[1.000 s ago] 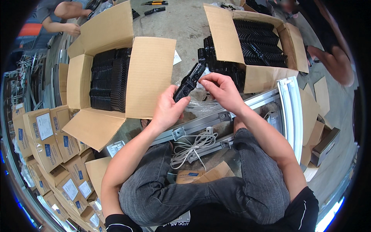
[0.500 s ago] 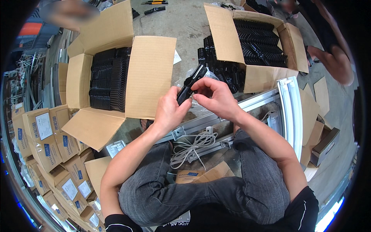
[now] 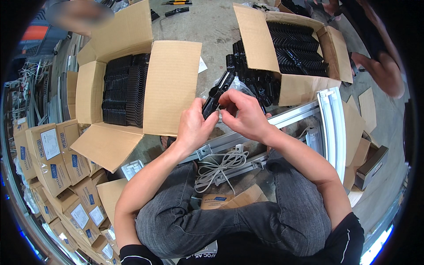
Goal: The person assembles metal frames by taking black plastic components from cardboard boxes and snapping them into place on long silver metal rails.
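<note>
A long, glossy black jointed part [image 3: 216, 92] stands tilted between my hands, its far end pointing up and right. My left hand [image 3: 194, 126] is wrapped round its lower end, with the thumb on the near side. My right hand [image 3: 245, 112] touches the part's right side, thumb and forefinger pinched together there. A tiny pale spot shows at those fingertips, too small to name. Beyond my hands lie a clear plastic bag [image 3: 238, 85] and a pile of similar black parts [image 3: 257, 85].
Open cartons stand at left [image 3: 172, 88] and right [image 3: 304, 88], packed with rows of black parts. Metal rails [image 3: 333, 132] and a coiled white cable [image 3: 225, 163] lie before my knees. Stacked cartons [image 3: 51, 154] fill the lower left. Another person's foot [image 3: 375, 70] is at right.
The black part has tilted a little more upright and shifted slightly left in my left hand. My right fingers have curled in and moved slightly lower along it.
</note>
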Tool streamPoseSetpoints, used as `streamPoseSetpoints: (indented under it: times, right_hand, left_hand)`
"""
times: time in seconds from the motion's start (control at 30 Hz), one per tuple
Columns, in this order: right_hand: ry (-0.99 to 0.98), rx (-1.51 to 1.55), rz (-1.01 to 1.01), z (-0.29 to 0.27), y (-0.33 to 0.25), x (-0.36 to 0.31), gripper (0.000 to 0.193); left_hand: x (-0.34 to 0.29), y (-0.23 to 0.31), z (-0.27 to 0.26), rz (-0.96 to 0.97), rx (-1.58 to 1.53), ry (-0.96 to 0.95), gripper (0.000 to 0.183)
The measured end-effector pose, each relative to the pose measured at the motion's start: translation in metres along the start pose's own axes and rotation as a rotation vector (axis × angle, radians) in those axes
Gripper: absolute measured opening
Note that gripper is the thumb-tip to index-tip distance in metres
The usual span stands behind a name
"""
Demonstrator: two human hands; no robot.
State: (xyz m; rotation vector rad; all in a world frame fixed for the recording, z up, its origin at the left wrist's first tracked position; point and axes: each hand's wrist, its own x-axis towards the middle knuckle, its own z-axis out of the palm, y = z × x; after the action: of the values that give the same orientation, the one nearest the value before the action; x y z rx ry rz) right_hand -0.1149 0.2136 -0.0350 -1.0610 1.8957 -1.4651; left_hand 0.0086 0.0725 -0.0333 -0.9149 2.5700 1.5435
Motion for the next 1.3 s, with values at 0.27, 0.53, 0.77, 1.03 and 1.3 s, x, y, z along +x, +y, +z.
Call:
streamPoseSetpoints:
  times: [0.27,0.53,0.77,1.03,1.3]
  right_hand:
    - [0.007,-0.071,-0.087,0.002,0.002,-0.001,0.015]
    - [0.041,-0.08,-0.118,0.004,0.004,0.0,0.015]
    - [0.067,-0.112,-0.146,0.007,0.007,-0.001,0.014]
    - [0.095,-0.232,-0.248,0.009,0.012,-0.003,0.015]
    - [0.08,-0.217,-0.268,0.006,0.01,-0.002,0.02]
  left_hand:
    - [-0.001,0.0,0.001,0.034,0.07,0.014,0.025]
    - [0.0,0.0,0.003,0.049,0.076,0.03,0.025]
    - [0.0,-0.001,0.003,0.052,0.071,0.036,0.026]
    - [0.0,-0.001,0.003,0.031,0.073,0.033,0.026]
    - [-0.001,0.003,0.003,0.041,0.062,0.038,0.025]
